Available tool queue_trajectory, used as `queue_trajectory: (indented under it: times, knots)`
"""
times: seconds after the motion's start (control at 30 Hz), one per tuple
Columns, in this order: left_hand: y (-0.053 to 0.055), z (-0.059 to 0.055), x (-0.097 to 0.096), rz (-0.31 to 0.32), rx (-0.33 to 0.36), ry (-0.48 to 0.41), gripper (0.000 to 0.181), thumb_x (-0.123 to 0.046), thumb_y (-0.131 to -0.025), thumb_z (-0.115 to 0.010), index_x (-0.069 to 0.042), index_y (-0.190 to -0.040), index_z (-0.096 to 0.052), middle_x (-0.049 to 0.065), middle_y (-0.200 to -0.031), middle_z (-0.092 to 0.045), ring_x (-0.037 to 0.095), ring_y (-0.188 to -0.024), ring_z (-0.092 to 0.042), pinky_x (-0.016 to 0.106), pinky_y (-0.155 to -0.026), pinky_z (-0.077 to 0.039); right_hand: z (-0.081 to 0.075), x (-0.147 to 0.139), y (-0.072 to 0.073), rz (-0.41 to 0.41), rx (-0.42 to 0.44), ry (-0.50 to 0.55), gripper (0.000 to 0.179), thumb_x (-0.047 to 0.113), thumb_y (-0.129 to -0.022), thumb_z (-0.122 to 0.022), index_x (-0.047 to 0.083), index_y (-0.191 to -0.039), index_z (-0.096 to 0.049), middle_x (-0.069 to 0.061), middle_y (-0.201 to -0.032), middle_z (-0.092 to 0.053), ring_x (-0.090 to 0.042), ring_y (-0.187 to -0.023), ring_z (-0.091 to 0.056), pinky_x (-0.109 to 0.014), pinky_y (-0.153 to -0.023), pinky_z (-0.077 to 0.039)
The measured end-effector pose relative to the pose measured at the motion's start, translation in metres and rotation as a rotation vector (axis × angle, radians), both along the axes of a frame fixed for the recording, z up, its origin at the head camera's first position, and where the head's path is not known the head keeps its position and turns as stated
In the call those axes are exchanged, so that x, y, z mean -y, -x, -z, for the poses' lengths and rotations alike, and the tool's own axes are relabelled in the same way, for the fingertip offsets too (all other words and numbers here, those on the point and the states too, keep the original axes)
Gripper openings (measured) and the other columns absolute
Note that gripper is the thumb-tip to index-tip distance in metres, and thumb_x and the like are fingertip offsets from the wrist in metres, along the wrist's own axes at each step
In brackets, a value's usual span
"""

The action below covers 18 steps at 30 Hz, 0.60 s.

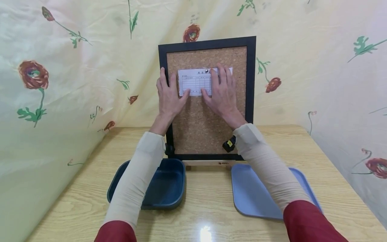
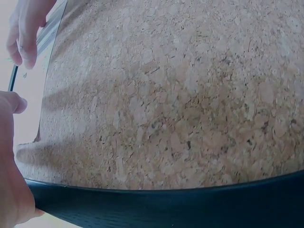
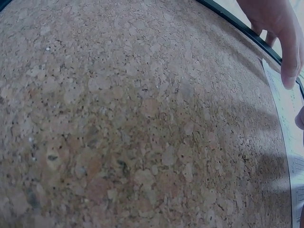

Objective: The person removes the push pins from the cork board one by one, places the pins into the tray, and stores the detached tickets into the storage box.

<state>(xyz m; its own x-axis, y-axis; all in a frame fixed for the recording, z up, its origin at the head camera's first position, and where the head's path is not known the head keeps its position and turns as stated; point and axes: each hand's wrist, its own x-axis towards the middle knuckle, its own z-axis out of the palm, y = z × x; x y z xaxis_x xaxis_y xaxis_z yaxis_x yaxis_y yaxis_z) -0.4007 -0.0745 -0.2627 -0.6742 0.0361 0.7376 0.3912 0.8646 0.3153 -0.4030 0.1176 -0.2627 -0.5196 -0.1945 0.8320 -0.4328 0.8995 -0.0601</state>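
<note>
A white printed form (image 1: 188, 82) lies flat against the upper part of an upright cork board (image 1: 196, 124) with a black frame. A round silver pushpin (image 1: 207, 71) is at its top edge. My left hand (image 1: 170, 97) spans the board's left frame edge, thumb by the form's lower left part, other fingers on the cork and frame. In the left wrist view, part of this hand reaches past the frame (image 2: 142, 204). My right hand (image 1: 223, 90) spreads over the form's right half, covering it, with a fingertip beside the pushpin and the thumb near the lower edge.
A dark blue bin (image 1: 181, 188) stands on the wooden table (image 1: 208, 198) at front left. At the right lies a light blue tray (image 1: 257, 198), partly under my right forearm. A flowered cloth (image 1: 121, 43) hangs behind the board.
</note>
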Motion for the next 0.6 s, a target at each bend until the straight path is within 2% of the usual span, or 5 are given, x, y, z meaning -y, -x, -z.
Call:
queue_trajectory:
  times: [0.3, 0.6]
  knots:
    - [0.0012, -0.0016, -0.0044, -0.018, 0.023, -0.034, 0.069, -0.042, -0.094, -0.065, -0.010, -0.149, -0.039, 0.021, -0.167, -0.009, 0.039, -0.148, -0.021, 0.050, -0.121, -0.028, 0.0002, 0.0053, 0.0039, 0.039, -0.036, 0.041, 0.058, 0.040, -0.097, -0.056, -0.001, -0.137, -0.049, -0.023, -0.154, -0.039, -0.041, -0.143, -0.035, -0.054, -0.116, -0.029]
    - [0.0030, -0.0001, -0.0051, -0.023, 0.028, -0.055, 0.068, -0.041, -0.094, -0.065, -0.009, -0.148, -0.040, 0.022, -0.167, -0.009, 0.040, -0.148, -0.021, 0.052, -0.119, -0.029, -0.0008, 0.0093, 0.0039, 0.062, -0.029, 0.061, 0.053, 0.041, -0.097, -0.057, -0.001, -0.131, -0.056, -0.023, -0.153, -0.041, -0.040, -0.143, -0.036, -0.055, -0.116, -0.029]
